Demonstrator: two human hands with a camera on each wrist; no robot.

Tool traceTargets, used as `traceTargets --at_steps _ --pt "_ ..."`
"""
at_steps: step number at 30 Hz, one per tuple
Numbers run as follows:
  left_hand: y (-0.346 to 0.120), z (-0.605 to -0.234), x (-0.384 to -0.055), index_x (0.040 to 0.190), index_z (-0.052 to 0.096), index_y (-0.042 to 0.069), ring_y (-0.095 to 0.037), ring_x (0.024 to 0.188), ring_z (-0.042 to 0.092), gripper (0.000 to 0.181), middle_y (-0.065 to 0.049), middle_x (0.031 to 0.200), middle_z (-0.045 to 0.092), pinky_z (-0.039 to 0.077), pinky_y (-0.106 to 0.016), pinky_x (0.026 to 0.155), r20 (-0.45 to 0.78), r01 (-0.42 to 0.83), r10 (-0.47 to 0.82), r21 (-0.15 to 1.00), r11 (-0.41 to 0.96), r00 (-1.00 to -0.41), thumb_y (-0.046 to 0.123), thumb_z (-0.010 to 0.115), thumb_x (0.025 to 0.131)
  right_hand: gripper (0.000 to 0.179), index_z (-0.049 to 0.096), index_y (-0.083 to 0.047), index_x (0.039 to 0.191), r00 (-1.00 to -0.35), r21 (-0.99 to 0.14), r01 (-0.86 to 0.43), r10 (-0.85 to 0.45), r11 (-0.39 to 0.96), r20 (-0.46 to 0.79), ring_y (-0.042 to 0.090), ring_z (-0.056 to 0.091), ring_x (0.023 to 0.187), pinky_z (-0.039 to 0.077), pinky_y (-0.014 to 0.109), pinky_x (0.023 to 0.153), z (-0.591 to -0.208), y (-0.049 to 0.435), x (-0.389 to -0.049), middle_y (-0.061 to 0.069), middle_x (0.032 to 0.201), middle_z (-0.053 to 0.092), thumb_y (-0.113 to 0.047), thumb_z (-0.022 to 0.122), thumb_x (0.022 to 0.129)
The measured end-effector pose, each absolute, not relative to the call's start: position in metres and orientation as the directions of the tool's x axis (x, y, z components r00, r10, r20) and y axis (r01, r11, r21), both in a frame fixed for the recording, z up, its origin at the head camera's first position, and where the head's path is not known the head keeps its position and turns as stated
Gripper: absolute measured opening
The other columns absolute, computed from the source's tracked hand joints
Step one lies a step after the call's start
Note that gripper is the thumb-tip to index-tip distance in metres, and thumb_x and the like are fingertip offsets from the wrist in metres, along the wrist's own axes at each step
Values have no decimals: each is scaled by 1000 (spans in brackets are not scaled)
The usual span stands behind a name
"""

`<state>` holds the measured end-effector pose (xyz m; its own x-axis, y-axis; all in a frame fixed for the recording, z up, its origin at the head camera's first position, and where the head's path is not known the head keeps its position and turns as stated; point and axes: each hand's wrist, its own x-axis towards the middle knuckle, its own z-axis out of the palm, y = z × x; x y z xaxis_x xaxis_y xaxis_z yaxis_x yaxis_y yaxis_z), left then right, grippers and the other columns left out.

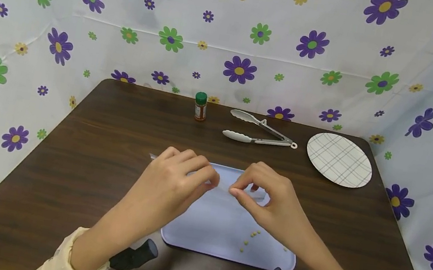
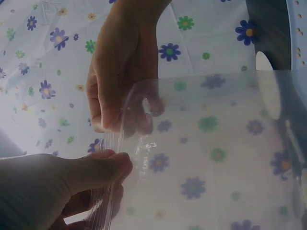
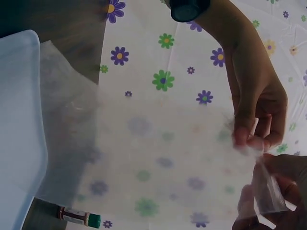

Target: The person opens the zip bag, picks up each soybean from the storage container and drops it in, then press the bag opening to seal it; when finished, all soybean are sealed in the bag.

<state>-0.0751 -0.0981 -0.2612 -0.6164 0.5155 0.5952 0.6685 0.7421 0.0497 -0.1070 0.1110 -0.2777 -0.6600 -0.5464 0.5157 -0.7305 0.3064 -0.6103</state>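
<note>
A clear plastic zip bag (image 2: 211, 158) hangs between my two hands above the tray, its ridged top edge showing in the left wrist view. My left hand (image 1: 176, 178) pinches that edge between thumb and fingers. Close beside it, my right hand (image 1: 268, 194) pinches the same edge, thumb against index finger. The bag's see-through sheet (image 3: 158, 163) spreads below the hands in the right wrist view, with the flowered cloth visible through it. Beneath the hands lies a lavender tray (image 1: 208, 234), with several small yellowish pieces (image 1: 246, 242) on its right half.
At the back of the dark wooden table (image 1: 113, 137) stands a green-capped spice jar (image 1: 200, 107). To its right lie white-tipped tongs (image 1: 267, 141), spread apart, and a checked white plate (image 1: 339, 160). A flowered cloth (image 1: 283, 17) hangs behind the table and along its sides.
</note>
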Motion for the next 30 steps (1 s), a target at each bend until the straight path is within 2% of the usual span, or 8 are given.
traceTargets --at_steps 4,10,17,30 --pt "-96 -263 -73 79 64 18 -9 70 56 10 9 77 66 34 -23 61 623 675 534 -13 738 -572 21 74 78 11 64 -19 83 -646 -627 -729 -579 274 498 0 53 76 45 21 65 -277 111 -107 -12 78 61 -9 67 83" --pt "-92 -263 -71 77 65 17 -9 72 58 11 9 73 65 36 -23 62 643 678 567 -100 728 -515 24 74 78 10 65 -19 83 -620 -613 -739 -639 279 455 0 50 73 44 18 64 -274 109 -108 -13 75 59 -9 66 84" --pt "-92 -264 -70 76 65 17 -8 75 58 16 10 72 66 40 -25 68 634 663 565 -106 741 -529 27 77 75 16 63 -19 82 -586 -605 -757 -664 245 465 0 50 70 44 17 63 -276 108 -109 -11 74 59 -3 68 81" --pt "-95 -266 -68 77 63 14 -10 78 58 17 8 73 66 42 -30 73 613 645 571 -128 753 -546 26 76 76 20 59 -22 72 -634 -566 -756 -586 330 505 -2 46 73 40 17 61 -284 96 -108 -16 69 54 -4 68 75"
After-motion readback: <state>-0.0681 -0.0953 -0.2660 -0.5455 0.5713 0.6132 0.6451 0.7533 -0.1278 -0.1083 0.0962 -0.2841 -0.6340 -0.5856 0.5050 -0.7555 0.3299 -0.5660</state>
